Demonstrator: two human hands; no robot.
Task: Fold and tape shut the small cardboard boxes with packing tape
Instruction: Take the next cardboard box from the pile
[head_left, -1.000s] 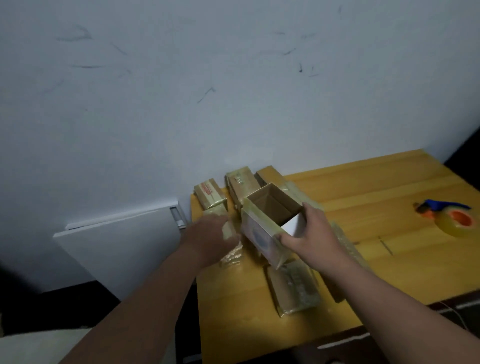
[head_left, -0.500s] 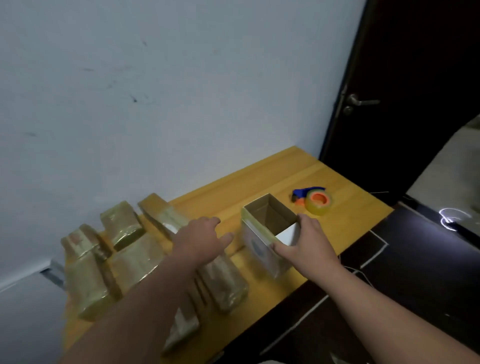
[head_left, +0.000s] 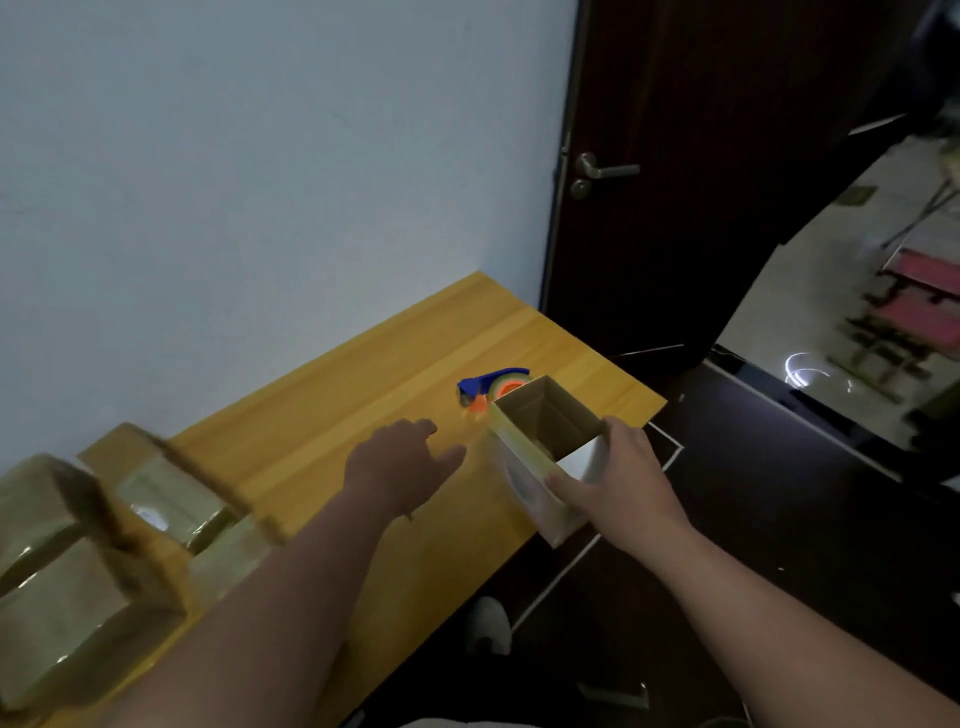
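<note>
Cardboard box (head_left: 540, 457): open-topped, brown inside with one white inner wall, glossy tape over a printed outer side; held tilted at the worktop's front right edge, partly past it.
Change in box: farther right along the worktop (head_left: 322, 436) than half a second ago, now just in front of the tape dispenser instead of well left of it.
Right hand (head_left: 618, 483): grips the box, thumb across the taped near side, fingers curled over the far right wall.
Left hand (head_left: 400, 462): flat and relaxed, fingers straight, holding nothing; hovers left of the box, apart from it, reaching toward the dispenser.
Change in left hand: half a second ago over the taped boxes, now over bare wood closer to the box.
Tape dispenser (head_left: 488, 387): blue handle, orange core, yellowish roll; on the worktop directly behind the box, half hidden by its rim.
Taped boxes (head_left: 78, 561): several, wrapped in shiny tape, blurred; far left of the open box, along the wall (head_left: 260, 182) end.
Change in view: swung right, so the taped boxes sit at the left margin and more of the dark door (head_left: 675, 208) shows.
Door handle (head_left: 602, 171): metal lever, above and behind the box.
Floor (head_left: 779, 519): dark, right of and below the box.
</note>
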